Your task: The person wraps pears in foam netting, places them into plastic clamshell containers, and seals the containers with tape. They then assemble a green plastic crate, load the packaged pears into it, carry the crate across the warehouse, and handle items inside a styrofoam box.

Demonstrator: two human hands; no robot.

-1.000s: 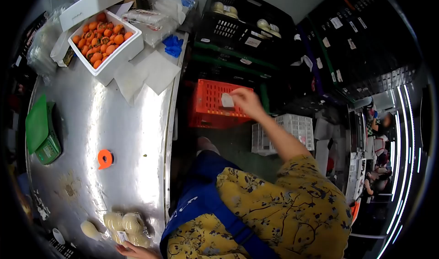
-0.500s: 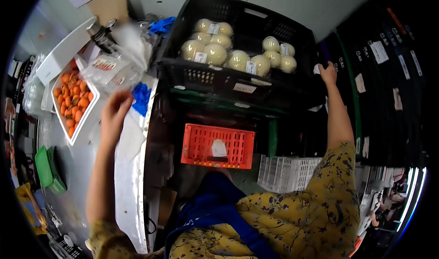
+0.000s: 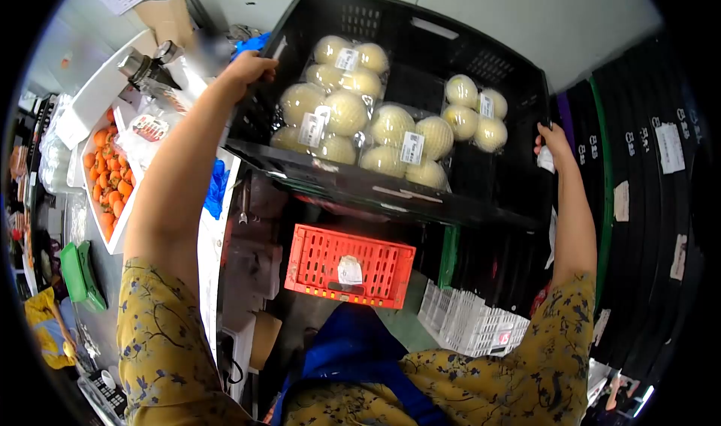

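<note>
Black crate (image 3: pixel 417 88) | between left hand (image 3: pixel 251 71) and right hand (image 3: pixel 553 146) | at opposite ends

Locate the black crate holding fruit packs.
In the head view, the black crate is at upper centre, above the red crate, between the left hand and right hand.

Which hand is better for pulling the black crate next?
Probably the left hand: it grips the black crate with nothing else showing, while the right hand also holds something white.
</note>
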